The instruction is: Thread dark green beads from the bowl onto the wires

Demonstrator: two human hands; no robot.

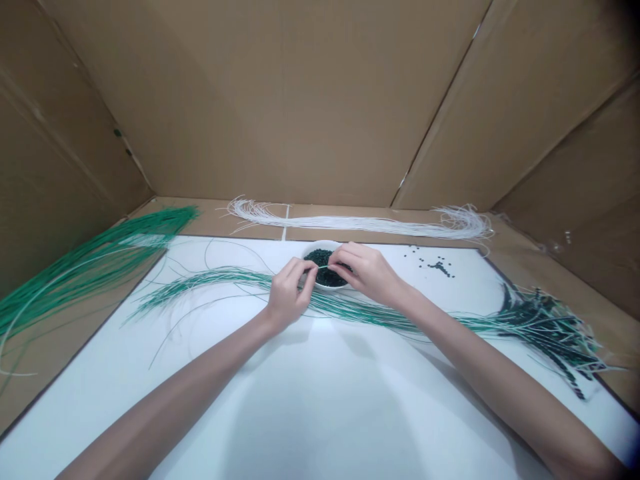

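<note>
One white worktop (pixel 310 400) extends beneath the forearms. Green strands (pixel 370 315) cross under the wrists, long axis left-right, dark-beaded ends rightward. The left hand (pixel 291 291) and right hand (pixel 369 270) each pinch, between thumb and fingers, a thin pale strand (pixel 323 267), aligned left-right above the bowl (pixel 332 288) of dark beads (pixel 318 256). Beyond the hands: white strands (pixel 350 223); then brown panels (pixel 280 100), rear and sides.
</note>
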